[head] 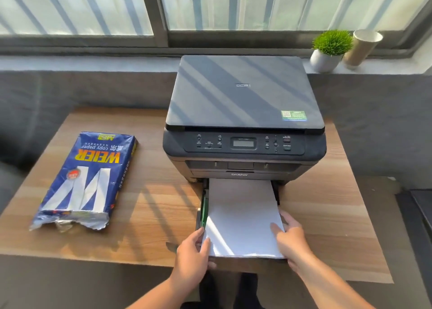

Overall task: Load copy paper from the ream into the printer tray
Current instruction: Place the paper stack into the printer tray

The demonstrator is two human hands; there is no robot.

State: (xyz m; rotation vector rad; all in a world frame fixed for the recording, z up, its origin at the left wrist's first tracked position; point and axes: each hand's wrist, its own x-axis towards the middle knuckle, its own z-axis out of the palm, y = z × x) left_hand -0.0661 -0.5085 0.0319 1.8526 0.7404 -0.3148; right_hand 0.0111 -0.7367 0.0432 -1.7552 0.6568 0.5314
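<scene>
Our left hand [195,250] and right hand [289,237] gripped the white paper stack [243,215] above the pulled-out black printer tray [201,211]; skewed, we judged, corners could catch the green side guide [204,211].

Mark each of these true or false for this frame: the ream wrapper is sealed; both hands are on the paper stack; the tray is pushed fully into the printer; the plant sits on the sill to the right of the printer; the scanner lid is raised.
1. The ream wrapper is sealed. False: its near end is torn open.
2. Both hands are on the paper stack. True: the left hand grips the near left corner, the right hand the near right.
3. The tray is pushed fully into the printer. False: it is pulled out toward the person.
4. The plant sits on the sill, right of the printer. True.
5. The scanner lid is raised. False: it lies closed.
</scene>
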